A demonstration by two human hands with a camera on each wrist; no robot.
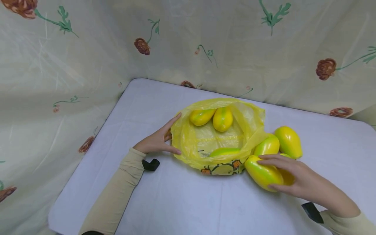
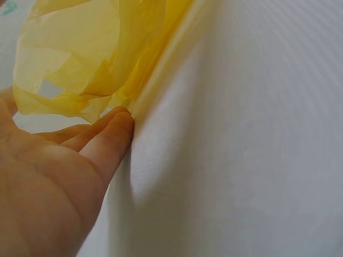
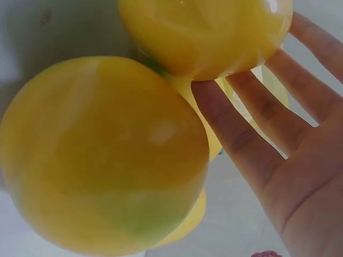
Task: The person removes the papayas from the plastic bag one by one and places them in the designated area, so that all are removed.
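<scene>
A translucent yellow plastic bag (image 1: 188, 140) lies mouth open on the table. Two mangoes sit at its back, one of them a yellow mango (image 1: 223, 119); a third mango (image 1: 225, 151) shows partly behind the front rim. My left hand (image 1: 157, 140) is at the bag's left side, thumb and fingers spread, fingertips touching the plastic (image 2: 80, 59). At the bag's right front corner, my right hand (image 1: 296, 176) holds a yellow-green mango (image 1: 262, 173) between thumb and fingertips. In the right wrist view the fingertips meet a mango (image 3: 209, 37); the thumb is hidden there.
Beside the bag's right edge lie more mangoes, including one mango (image 1: 266, 145) against the plastic and another mango (image 1: 288, 142) farther right. The white table (image 1: 182, 202) ends at a flowered curtain (image 1: 176, 65) behind and on the left.
</scene>
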